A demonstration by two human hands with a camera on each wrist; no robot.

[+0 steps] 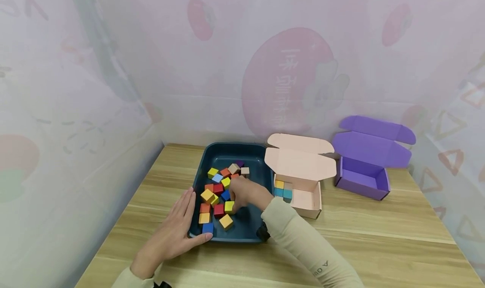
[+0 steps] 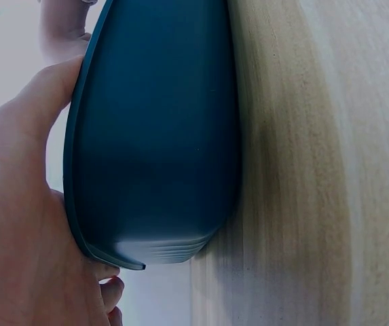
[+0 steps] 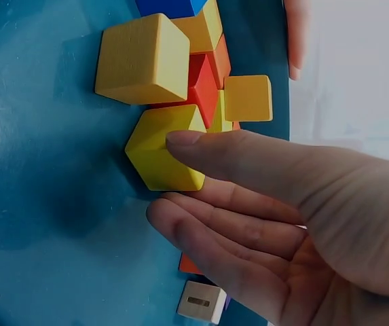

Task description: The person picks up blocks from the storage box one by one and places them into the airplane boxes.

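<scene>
A dark teal tray (image 1: pixel 242 236) holds many small coloured cubes. Along its left side lie the straight fingers of my left hand (image 1: pixel 172 231), with the thumb across the near left corner; the left wrist view shows this hand (image 2: pixel 17 197) against the rim. My right hand (image 1: pixel 248 193) reaches down inside the tray among the cubes. In the right wrist view its thumb overlaps a yellow cube (image 3: pixel 157 153), and the loosely bent, spread fingers lie right beside that cube. A larger-looking golden cube (image 3: pixel 140 61) sits close by.
To the tray's right stands an open pale pink box (image 1: pixel 305 197), with several yellow, teal and wooden cubes (image 1: pixel 283 192) in its left part. Farther right is an open purple box (image 1: pixel 361 180). A printed white sheet hangs behind the wooden table (image 1: pixel 379 246).
</scene>
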